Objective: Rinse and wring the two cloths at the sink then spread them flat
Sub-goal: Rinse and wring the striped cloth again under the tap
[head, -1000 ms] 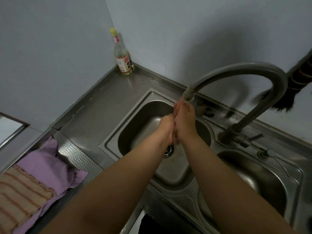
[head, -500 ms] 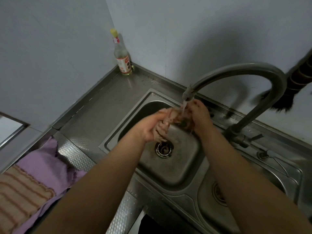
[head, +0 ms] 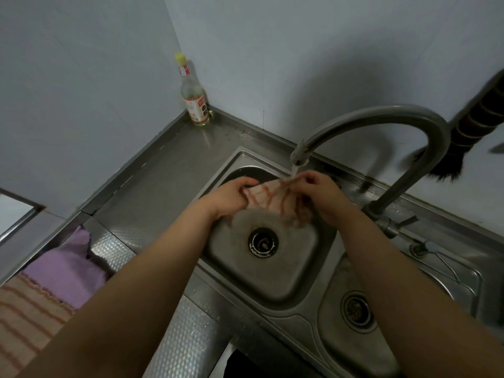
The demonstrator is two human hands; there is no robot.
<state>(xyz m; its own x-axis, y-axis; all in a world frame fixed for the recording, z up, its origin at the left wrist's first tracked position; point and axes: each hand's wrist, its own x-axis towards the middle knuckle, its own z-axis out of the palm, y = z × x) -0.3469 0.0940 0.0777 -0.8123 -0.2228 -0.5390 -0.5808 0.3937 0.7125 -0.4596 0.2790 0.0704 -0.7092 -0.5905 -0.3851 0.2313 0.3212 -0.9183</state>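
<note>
Head view looks down on a striped cloth (head: 272, 199) stretched between two hands over the left basin of a steel sink (head: 297, 282), right under the faucet spout (head: 299, 155). The left hand (head: 231, 199) grips the cloth's left edge with curled fingers, and the right hand (head: 320, 196) pinches the bunched right end where the water stream (head: 294, 171) lands. The main risk, as I judge it, is a slip: the wet fabric is held only at its ends, so a loosened pinch could drop it onto the open drain (head: 263, 242) below, where it would pick up grime or block the flow. Water hitting the taut surface may also splash over the rim onto the bench (head: 163, 186), toward the purple cloth (head: 68, 266) lying at the bench's left end, partly under a second striped cloth (head: 24, 315). The held cloth looks pale pinkish-beige with thin reddish stripes crossing it, soaked and limp, sagging in the middle, with a frayed or fringed right edge gathered into wet strands. Whether it is rinsed through I cannot tell. A glass bottle (head: 194, 100) stands in the far corner, well apart.
</note>
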